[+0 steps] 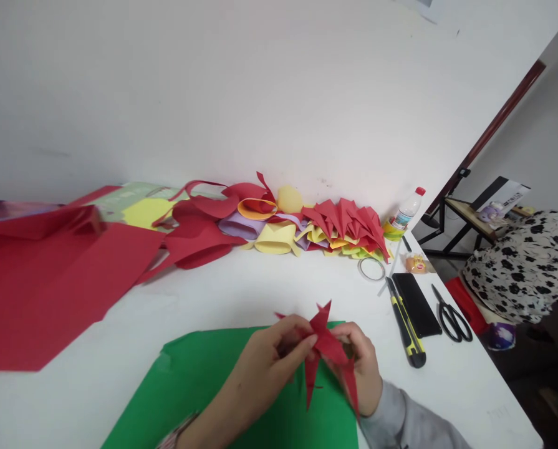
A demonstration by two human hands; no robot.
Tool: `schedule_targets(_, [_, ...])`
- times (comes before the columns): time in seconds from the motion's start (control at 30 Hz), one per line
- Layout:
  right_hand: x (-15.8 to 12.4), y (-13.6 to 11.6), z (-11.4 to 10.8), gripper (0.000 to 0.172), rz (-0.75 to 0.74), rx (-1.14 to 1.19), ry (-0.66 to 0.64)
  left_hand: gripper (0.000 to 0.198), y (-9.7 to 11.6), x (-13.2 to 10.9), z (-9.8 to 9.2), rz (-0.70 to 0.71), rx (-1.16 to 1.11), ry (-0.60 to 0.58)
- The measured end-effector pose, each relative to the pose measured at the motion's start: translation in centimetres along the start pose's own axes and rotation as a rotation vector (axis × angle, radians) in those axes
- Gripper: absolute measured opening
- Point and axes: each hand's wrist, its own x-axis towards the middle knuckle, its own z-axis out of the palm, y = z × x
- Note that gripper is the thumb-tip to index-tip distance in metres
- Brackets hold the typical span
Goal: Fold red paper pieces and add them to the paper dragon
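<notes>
A red folded paper star (328, 344) with several long points is held in the air between both hands. My left hand (279, 355) pinches its left side, thumb lying across the front. On the other side my right hand (360, 365) is closed around the star's right part; some of its fingers are hidden behind the paper. Below the hands lies a sheet of green paper (199, 368) on the white table (204, 293).
Red paper sheets (73, 293) lie at the left. Along the wall are rolled paper shapes (276, 238) and folded red paper stars (346, 221). At the right are a bottle (406, 212), tape roll (371, 269), box cutter (407, 327), black phone-like slab (416, 304) and scissors (452, 318).
</notes>
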Motion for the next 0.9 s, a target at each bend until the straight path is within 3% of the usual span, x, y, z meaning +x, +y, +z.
schedule_targets(0.1, [0.6, 0.1, 0.0, 0.018, 0.136, 0.234, -0.006, 0.026, -0.4, 0.2, -0.7, 0.111, 0.199, -0.023])
schedule_targets(0.23, [1.0, 1.0, 0.5, 0.024, 0.246, 0.509, 0.029, 0.027, -1.0, 0.3, -1.2, 0.288, 0.438, 0.094])
schedule_targets(0.43, [1.1, 1.4, 0.9, 0.030, 0.331, 0.641, 0.111, 0.023, -1.1, -0.1, -2.0, 0.367, 0.393, 0.393])
schedule_targets(0.5, [1.2, 1.0, 0.7, 0.030, 0.351, 0.655, 0.119, 0.021, -1.0, 0.0, -2.3, 0.371, 0.372, 0.441])
schedule_targets(0.73, [1.5, 0.5, 0.3, 0.034, 0.404, 0.689, 0.166, 0.014, -1.2, 0.8, -2.9, 0.434, 0.337, 0.361])
schedule_targets(0.9, [1.5, 0.4, 0.3, 0.034, 0.390, 0.703, 0.176, 0.019, -1.8, 1.1, -3.3, 0.335, 0.126, 0.333])
